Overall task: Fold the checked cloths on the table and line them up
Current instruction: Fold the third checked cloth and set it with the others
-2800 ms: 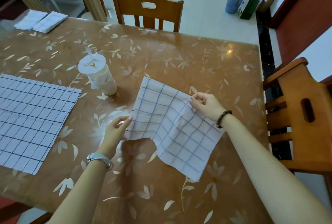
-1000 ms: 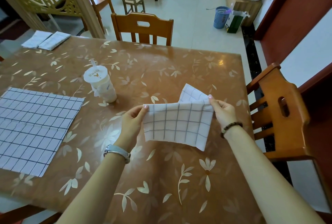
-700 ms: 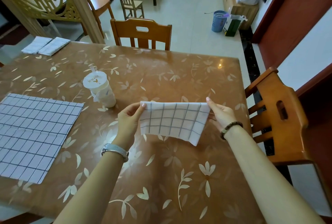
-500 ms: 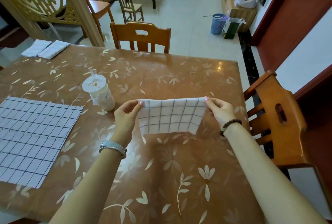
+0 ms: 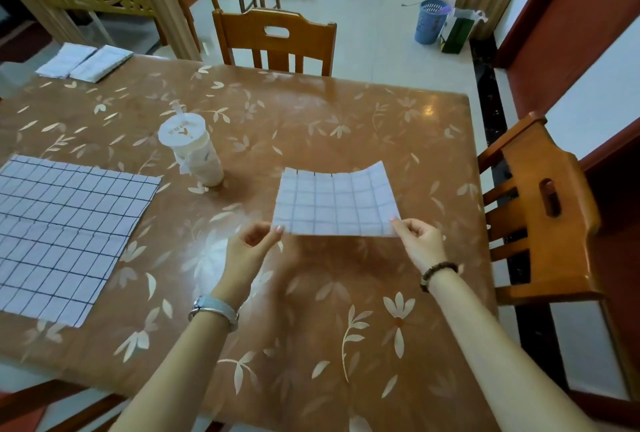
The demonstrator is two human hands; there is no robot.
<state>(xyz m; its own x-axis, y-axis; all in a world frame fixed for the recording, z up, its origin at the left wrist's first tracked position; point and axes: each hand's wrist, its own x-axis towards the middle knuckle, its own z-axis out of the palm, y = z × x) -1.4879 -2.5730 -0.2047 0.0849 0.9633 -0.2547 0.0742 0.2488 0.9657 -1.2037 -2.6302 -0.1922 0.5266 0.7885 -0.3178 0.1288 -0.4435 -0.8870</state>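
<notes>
A small white cloth with dark checks, folded to a narrow rectangle, is stretched flat just above the brown flowered table. My left hand pinches its near left corner and my right hand pinches its near right corner. Its far edge curls up a little. A larger checked cloth lies spread flat at the table's left side. Two folded white cloths lie side by side at the far left corner.
A white lidded cup with a straw stands between the spread cloth and the held one. One wooden chair stands at the far side and another wooden chair at the right edge.
The cloth hung from my hands by its upper corners; now it is swung out flat away from me, with my hands lower and nearer at its close edge.
</notes>
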